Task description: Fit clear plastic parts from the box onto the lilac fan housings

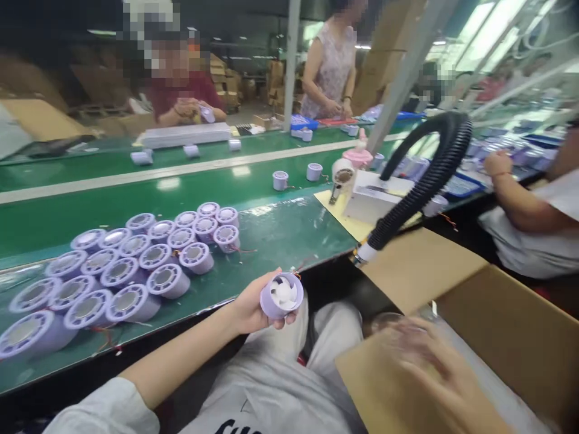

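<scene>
Low in the middle, my left hand (pixel 260 307) has its fingers wrapped round a small fan housing (pixel 281 295), a lilac cup with white blades inside. Its open end faces up toward me, and thin wires stick out at the rim. My right hand (pixel 434 361) is over the flap of an open cardboard box (pixel 511 337) at the lower right. Motion smears its fingers, and whether something is in them cannot be made out. Several similar lilac housings (pixel 120 271) stand in rows on the green bench (pixel 280 226) to the left, with round metal discs on top.
A black flexible hose (pixel 434 175) arches over the bench's right side, beside a white box-shaped device (pixel 375 199) on yellow card. Beyond runs a green conveyor (pixel 203 175) carrying a few lilac parts. Co-workers sit and stand across it; another person's arm (pixel 520 187) is at right.
</scene>
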`<state>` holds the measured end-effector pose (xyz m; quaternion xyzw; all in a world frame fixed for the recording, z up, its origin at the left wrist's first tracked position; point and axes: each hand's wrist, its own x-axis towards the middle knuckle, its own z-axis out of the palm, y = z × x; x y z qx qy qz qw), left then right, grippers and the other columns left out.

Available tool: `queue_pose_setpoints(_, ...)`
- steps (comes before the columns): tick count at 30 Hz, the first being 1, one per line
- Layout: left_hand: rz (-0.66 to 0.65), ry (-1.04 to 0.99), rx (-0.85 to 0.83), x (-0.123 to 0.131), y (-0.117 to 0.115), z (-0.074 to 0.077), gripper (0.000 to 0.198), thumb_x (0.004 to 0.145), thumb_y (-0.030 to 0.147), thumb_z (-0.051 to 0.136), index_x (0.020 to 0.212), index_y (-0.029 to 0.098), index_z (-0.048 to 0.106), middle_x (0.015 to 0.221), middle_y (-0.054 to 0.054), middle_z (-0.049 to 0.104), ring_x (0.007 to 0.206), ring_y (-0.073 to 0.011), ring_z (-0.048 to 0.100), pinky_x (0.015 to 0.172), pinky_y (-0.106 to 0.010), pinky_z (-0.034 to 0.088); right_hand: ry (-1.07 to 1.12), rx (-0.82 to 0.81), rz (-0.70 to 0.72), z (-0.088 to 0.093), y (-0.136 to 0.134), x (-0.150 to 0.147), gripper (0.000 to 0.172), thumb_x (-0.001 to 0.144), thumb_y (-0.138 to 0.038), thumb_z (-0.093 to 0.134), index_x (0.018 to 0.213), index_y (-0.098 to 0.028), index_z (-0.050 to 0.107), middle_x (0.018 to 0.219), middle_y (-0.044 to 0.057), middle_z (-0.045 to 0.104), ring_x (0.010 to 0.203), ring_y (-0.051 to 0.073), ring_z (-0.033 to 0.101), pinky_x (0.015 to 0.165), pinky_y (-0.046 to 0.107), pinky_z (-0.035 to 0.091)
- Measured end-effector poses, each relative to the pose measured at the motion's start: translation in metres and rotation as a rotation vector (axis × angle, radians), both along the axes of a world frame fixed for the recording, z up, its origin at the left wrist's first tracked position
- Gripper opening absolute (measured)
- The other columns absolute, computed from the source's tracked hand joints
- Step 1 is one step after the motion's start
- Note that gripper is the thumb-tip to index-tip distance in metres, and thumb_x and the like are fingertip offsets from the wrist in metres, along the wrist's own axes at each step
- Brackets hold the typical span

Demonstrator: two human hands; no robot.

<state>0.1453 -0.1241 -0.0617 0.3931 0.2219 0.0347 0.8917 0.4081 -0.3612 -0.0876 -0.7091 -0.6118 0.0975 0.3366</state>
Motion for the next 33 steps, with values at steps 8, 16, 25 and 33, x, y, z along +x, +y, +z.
queue_pose_setpoints(8, -0.355, 0.177, 0.122, 0.039, -0.027, -0.016, 0.03, 0.084, 0.042, 0.056, 0.096, 0.015, 0.06, 0.066, 0.001, 0.057, 0.037, -0.0065, 0.043, 0.026, -0.015, 0.029, -0.341, -0.002, 0.16, 0.009, 0.041, -0.083, 0.059, 0.082, -0.014, 0.055, 0.138, -0.03, 0.049, 0.135, 0.014, 0.041, 0.113, 0.03, 0.052, 0.087, 0.045, 0.053)
queue_pose_setpoints(16, -0.318, 0.082, 1.237, 0.032, -0.042, 0.005, 0.024, 0.091, 0.031, 0.049, 0.09, 0.02, 0.07, 0.092, -0.004, 0.063, 0.088, -0.0169, 0.058, 0.082, -0.029, 0.045, -0.243, -0.186, 0.112, 0.021, 0.048, -0.08, 0.029, 0.075, -0.004, 0.061, 0.097, -0.021, 0.069, 0.132, 0.012, 0.047, 0.108, 0.03, 0.052, 0.083, 0.043, 0.052)
queue_pose_setpoints(25, -0.026, -0.026, 1.285, 0.029, -0.043, -0.019, 0.069, 0.05, 0.05, 0.086, 0.11, 0.022, 0.067, 0.098, -0.005, 0.057, 0.09, -0.0213, 0.057, 0.081, -0.034, 0.048, 0.479, -0.12, 0.017, 0.034, 0.048, -0.083, 0.03, 0.093, -0.026, 0.049, 0.069, -0.018, 0.066, 0.104, 0.006, 0.059, 0.095, 0.019, 0.058, 0.081, 0.033, 0.046)
queue_pose_setpoints(33, -0.152, -0.099, 1.081, 0.026, -0.041, -0.035, 0.07, 0.064, 0.034, 0.083, 0.128, 0.024, 0.056, 0.133, -0.012, 0.053, 0.122, -0.0291, 0.052, 0.103, -0.044, 0.044, 0.952, -0.086, -0.095, 0.014, 0.051, -0.069, 0.034, 0.083, -0.038, 0.061, 0.056, -0.018, 0.064, 0.097, 0.007, 0.064, 0.087, 0.02, 0.061, 0.07, 0.03, 0.05)
